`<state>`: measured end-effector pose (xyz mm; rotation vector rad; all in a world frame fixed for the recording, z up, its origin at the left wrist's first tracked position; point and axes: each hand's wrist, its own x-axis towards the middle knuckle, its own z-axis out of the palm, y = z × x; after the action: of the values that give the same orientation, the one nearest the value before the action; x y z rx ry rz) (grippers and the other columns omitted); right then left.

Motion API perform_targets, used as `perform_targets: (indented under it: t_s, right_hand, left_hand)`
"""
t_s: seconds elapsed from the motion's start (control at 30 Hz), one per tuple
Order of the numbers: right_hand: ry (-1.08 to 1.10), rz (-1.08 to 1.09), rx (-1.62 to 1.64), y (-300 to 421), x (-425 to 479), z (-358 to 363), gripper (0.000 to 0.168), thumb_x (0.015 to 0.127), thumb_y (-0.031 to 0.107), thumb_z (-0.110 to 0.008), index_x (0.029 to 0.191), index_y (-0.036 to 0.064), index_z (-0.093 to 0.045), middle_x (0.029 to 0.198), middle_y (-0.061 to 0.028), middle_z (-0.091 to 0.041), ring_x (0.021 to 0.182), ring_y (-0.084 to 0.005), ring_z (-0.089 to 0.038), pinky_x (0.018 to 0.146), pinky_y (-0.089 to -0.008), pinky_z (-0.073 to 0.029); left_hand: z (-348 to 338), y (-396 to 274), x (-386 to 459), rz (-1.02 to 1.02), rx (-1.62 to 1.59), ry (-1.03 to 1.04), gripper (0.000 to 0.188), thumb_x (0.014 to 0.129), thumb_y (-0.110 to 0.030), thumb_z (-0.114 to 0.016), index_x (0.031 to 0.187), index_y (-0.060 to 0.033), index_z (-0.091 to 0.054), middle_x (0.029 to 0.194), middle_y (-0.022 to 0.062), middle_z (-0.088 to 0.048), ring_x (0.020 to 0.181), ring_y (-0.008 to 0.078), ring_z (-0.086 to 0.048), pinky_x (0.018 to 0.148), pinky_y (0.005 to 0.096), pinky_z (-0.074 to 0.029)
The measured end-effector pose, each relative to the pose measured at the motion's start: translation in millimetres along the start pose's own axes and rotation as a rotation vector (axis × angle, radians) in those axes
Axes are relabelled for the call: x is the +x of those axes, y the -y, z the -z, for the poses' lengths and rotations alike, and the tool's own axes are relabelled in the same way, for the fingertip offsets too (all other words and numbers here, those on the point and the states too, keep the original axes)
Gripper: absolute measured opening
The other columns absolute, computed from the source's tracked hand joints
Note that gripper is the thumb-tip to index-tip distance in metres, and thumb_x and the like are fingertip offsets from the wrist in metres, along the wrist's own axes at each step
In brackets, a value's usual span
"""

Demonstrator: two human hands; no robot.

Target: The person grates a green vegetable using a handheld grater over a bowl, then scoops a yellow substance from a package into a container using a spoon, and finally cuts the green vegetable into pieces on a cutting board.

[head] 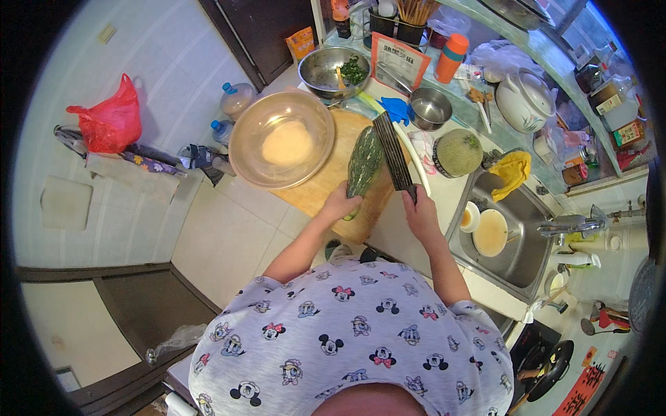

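Observation:
My left hand grips the near end of a long, mottled green squash lying on a wooden cutting board. In my right hand is the black handle of a cleaver-type knife with a wide, dark, ridged blade. The blade is just right of the squash; whether they touch I cannot tell. On the board's left part stands a large translucent bowl with pale dough in it.
A steel bowl with chopped greens stands behind the board. To the right are a steel saucepan, a netted melon and a sink holding dishes. A long pale green stalk lies beside the knife.

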<state>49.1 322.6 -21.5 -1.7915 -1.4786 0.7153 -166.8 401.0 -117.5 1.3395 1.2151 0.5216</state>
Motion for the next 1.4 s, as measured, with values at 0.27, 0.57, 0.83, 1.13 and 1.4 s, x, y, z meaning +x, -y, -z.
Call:
perform_targets:
  t_s: [0.27,0.57,0.83,1.13,1.4]
  right_hand:
    - [0.083,0.062,-0.149,10,9,35,0.026,0.090,0.022,-0.054,0.104,0.000,-0.049,0.084,-0.0259,-0.061,0.080,-0.0448,-0.058,0.067,-0.0468,-0.046]
    - [-0.299,0.170,0.353,100,6,78,0.033,0.093,0.020,-0.051,0.118,-0.001,-0.044,0.065,-0.0065,-0.056,0.055,-0.0161,-0.055,0.051,-0.0294,-0.043]
    - [-0.189,-0.015,0.174,5,24,-12,0.022,0.095,0.024,-0.048,0.096,0.002,-0.044,0.058,-0.0050,-0.051,0.045,-0.0137,-0.050,0.042,-0.0292,-0.040]
    - [-0.400,0.209,0.234,101,36,32,0.022,0.096,0.023,-0.046,0.097,0.002,-0.045,0.057,-0.0013,-0.049,0.046,-0.0074,-0.046,0.041,-0.0256,-0.038]
    - [0.021,-0.023,-0.247,3,62,-53,0.029,0.093,0.025,-0.048,0.096,-0.003,-0.044,0.077,-0.0308,-0.059,0.073,-0.0505,-0.056,0.064,-0.0545,-0.045]
  left_hand:
    - [43,-30,2,-0.024,0.158,0.134,0.042,0.074,-0.014,-0.064,0.112,0.0028,-0.057,0.084,0.0048,-0.063,0.071,0.0113,-0.058,0.065,0.0257,-0.048]
    - [36,-30,1,0.017,0.234,0.087,0.039,0.078,-0.025,-0.062,0.105,0.0033,-0.060,0.084,0.0092,-0.064,0.074,0.0150,-0.060,0.067,0.0294,-0.049]
    - [-38,-28,-16,-0.192,-0.083,0.073,0.058,0.075,-0.021,-0.070,0.120,0.0053,-0.044,0.094,0.0087,-0.058,0.083,0.0183,-0.057,0.074,0.0327,-0.048]
    - [-61,-14,-7,-0.139,-0.143,0.142,0.054,0.068,-0.017,-0.077,0.108,0.0006,-0.045,0.082,0.0048,-0.055,0.071,0.0128,-0.054,0.059,0.0287,-0.046]
    - [-54,-46,-8,-0.236,-0.307,0.192,0.042,0.069,-0.016,-0.078,0.099,-0.0026,-0.050,0.074,0.0033,-0.057,0.065,0.0121,-0.053,0.056,0.0306,-0.046]
